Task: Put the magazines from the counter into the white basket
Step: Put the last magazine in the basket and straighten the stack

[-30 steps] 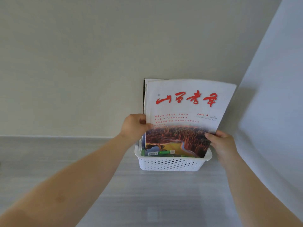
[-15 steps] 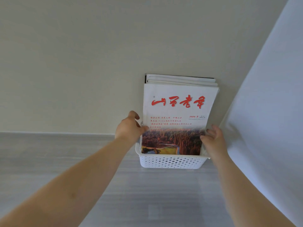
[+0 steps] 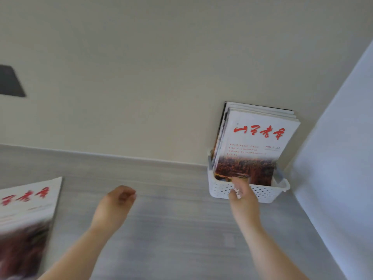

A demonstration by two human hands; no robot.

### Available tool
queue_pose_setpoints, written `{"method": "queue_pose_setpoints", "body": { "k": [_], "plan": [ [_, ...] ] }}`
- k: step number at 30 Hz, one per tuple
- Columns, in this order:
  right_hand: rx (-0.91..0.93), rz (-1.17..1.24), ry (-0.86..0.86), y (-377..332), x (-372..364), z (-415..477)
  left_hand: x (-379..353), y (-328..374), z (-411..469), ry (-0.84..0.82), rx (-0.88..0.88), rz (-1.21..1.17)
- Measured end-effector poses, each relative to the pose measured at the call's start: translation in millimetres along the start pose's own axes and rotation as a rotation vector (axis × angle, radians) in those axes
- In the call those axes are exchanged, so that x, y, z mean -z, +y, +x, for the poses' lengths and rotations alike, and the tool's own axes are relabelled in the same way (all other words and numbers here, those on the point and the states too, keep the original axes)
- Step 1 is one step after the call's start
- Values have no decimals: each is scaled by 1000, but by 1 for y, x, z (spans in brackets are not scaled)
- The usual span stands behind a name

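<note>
On the head camera feed I saw a grey wood-grain counter (image 3: 171,229) running back to a plain beige wall (image 3: 141,67). A dark panel (image 3: 10,81) sat on that wall at the far left edge, too blurred for me to tell what it was. On the right, a pale side panel (image 3: 343,158) closed off the corner.

The white basket (image 3: 262,194) stood on the counter in that corner, against the wall and just beside the side panel. The right hand (image 3: 242,199) reached out in front of it with its fingers straight. It covered part of the perforated front wall and the lower edge of the front cover. Through the blur I could not tell whether the fingertips touched either one. The left hand (image 3: 115,207) hovered over the middle of the counter, well apart from the basket, with its fingers loosely curled and holding nothing.

The magazines (image 3: 256,138) stood upright in the basket, packed front to back and leaning toward the wall, with most of their height above the rim. The front cover was white, with red brush-style characters across the top, small red lines of text below them, and a reddish-brown landscape photo along the bottom. One loose magazine (image 3: 26,209) with what looked like the same cover lay flat on the counter at the far left, cut off by the frame edge and smeared by motion.
</note>
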State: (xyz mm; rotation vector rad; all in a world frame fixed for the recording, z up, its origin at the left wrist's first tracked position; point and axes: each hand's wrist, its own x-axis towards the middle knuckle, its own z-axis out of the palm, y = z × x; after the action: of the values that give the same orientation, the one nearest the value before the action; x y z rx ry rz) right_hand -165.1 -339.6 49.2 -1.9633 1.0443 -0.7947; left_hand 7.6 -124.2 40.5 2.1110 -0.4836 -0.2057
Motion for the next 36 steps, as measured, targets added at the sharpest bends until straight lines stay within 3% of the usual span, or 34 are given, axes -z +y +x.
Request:
{"method": "queue_pose_setpoints", "body": {
  "k": [7,11,14,19,23,28,34,36],
  "plan": [
    [47,-105,-314,-52,-126,-91,117,-101,-20,142,174,114],
    [130,-162,-499,-76,-190,-131,167,-149,-13,109,207,281],
    [213,-220,-630,-88,-225,-158,199,-175,-3,183,273,312],
    [357,-346,-812,-102,-276,-191,232,-217,22,102,470,391],
    [392,-478,-873,-111,-304,-203,234,-230,46,13,516,335],
    [420,-549,-850,-110,-313,-203,244,-235,69,174,655,202],
    [389,-540,-855,-110,-314,-202,247,-236,84,89,781,33],
    [377,-520,-853,-110,-313,-200,247,-230,88,43,745,1]
  ]
}}
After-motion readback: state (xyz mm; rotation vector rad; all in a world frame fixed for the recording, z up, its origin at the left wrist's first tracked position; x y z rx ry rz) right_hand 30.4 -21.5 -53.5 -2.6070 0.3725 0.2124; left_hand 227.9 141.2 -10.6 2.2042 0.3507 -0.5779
